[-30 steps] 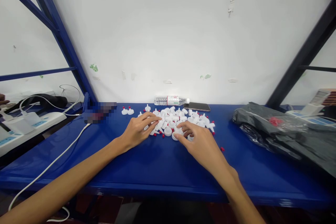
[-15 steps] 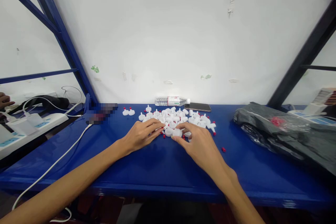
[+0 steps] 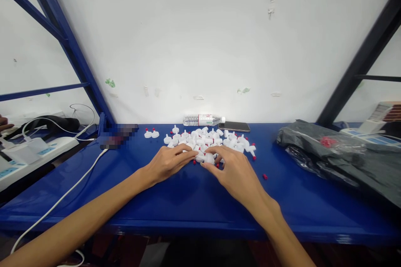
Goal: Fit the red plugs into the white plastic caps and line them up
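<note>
A pile of white plastic nozzle caps [image 3: 205, 134], disc-shaped with thin spouts, lies in the middle of the blue table; many have small red tips. My right hand [image 3: 234, 171] curves over the near edge of the pile, thumb and fingers closed about a white nozzle cap [image 3: 209, 158]. From the left, my left hand [image 3: 169, 162] reaches to the same spot, its fingers pressed together and pointing right. Whatever is between its fingertips is hidden. Two red-tipped caps [image 3: 151, 134] stand apart at the left. One loose red tip [image 3: 265, 176] lies to the right.
Behind the pile lie a clear water bottle [image 3: 200, 120] and a phone [image 3: 234, 126]. A grey plastic bag [image 3: 338, 150] covers the right side. At left are a white cable [image 3: 67, 192], a power strip [image 3: 59, 147] and part of another person's hand [image 3: 4, 123].
My left fingertips have shifted slightly right, closer to my right hand. My right thumb and fingers have drawn in around the white nozzle cap. The camera view has moved a little.
</note>
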Motion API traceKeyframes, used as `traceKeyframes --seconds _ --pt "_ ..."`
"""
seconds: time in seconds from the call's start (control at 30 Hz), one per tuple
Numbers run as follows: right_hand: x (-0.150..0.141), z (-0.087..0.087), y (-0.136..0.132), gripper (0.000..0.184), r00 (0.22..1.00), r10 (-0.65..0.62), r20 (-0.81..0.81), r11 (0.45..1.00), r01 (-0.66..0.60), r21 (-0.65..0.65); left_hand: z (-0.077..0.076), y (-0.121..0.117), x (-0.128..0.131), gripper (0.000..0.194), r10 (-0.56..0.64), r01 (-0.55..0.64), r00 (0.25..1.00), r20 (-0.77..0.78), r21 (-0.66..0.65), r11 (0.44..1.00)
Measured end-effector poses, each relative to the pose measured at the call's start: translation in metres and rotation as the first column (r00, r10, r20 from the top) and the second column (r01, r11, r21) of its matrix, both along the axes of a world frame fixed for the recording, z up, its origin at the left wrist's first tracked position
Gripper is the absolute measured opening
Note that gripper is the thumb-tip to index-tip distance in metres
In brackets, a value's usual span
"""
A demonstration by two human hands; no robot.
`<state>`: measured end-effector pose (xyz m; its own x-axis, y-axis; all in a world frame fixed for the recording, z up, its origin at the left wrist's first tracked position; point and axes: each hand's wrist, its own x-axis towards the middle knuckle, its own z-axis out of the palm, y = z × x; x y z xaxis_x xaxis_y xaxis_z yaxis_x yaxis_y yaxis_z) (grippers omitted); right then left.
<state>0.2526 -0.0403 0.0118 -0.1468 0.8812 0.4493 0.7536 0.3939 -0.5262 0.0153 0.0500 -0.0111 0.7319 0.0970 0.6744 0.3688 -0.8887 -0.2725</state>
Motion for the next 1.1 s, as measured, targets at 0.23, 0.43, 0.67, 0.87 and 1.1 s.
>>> traceKeyframes --seconds 0.23,0.43,0.67,0.87,1.1 --pt "0.001 -0.003 0.001 0.024 0.999 0.01 0.043 1.0 -0.011 0.028 0.001 -0.003 0.003 0.026 -0.007 0.007 1.0 -0.011 0.036 0.999" --pt "0.0 -0.004 0.0 0.025 0.998 0.027 0.059 0.999 -0.029 0.032 0.0 -0.004 0.006 0.025 -0.026 0.026 1.0 -0.001 0.061 0.998" --pt "0.0 -0.004 -0.001 0.027 0.994 0.037 0.099 0.992 -0.049 0.113 -0.001 -0.006 0.007 0.024 -0.05 0.05 0.999 0.014 0.055 0.997" --pt "0.0 -0.004 -0.002 0.037 0.991 0.046 0.128 0.978 -0.071 0.197 -0.006 -0.004 0.003 0.029 -0.054 0.052 0.997 0.046 0.046 0.998" --pt "-0.001 -0.004 -0.002 0.04 0.997 0.06 0.045 0.971 -0.069 0.23 -0.001 0.004 -0.002 0.023 0.05 -0.052 0.998 0.047 0.058 0.997"
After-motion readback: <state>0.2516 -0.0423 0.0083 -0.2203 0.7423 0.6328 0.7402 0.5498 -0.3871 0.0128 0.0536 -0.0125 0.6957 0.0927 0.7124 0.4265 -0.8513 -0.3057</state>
